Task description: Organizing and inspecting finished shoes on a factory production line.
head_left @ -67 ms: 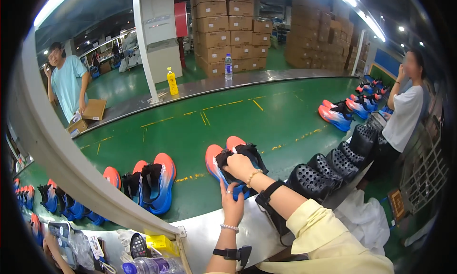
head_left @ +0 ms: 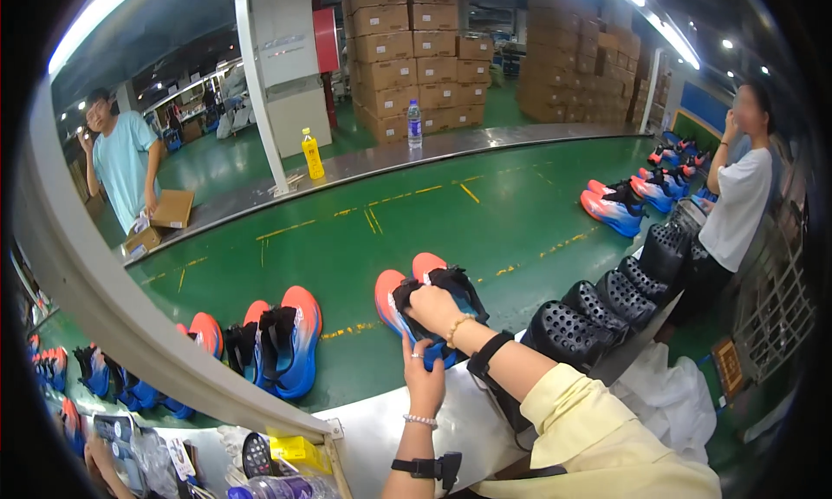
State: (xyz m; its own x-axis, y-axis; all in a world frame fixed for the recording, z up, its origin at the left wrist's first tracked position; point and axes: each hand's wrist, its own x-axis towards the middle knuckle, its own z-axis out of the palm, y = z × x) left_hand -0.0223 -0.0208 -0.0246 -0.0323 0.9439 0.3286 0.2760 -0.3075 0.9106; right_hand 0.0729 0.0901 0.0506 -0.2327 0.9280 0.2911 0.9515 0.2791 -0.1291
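Observation:
Before me on the green conveyor belt (head_left: 347, 247) is a pair of orange and blue sneakers with black collars, toes pointing away. My right hand (head_left: 433, 306) is closed at the black collar and tongue of the left sneaker (head_left: 390, 288); its fingertips are partly hidden. Lower down, my left hand (head_left: 425, 379) grips the same sneaker by its blue heel, the index finger along its side. The right sneaker (head_left: 431, 264) sits close beside it, partly covered by my right hand.
More sneakers (head_left: 299, 343) stand along the belt at left, others (head_left: 611, 208) at far right. Black clogs (head_left: 559, 330) line the near right edge. A white post (head_left: 130, 326) crosses the left side. Two people stand beyond. Bottles (head_left: 312, 155) are on the far ledge.
The view has tilted very slightly. Both my hands keep their hold on the left sneaker, with hardly any movement.

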